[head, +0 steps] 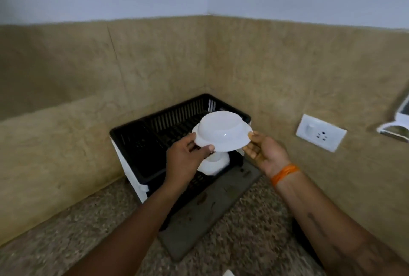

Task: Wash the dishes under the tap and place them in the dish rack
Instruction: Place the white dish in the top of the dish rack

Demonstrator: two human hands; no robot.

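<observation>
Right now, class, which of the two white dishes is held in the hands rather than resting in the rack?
The upside-down white wide-rimmed bowl, gripped at its rim by both hands; the other white dish sits below it in the black plastic rack.

A white bowl hung upside down above the black dish rack, where another white dish lay.

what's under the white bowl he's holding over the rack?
Under the upturned white bowl, gripped at its rim by left hand and right hand, another white dish sits in the black dish rack. The bowl and left hand cover part of it.
</observation>
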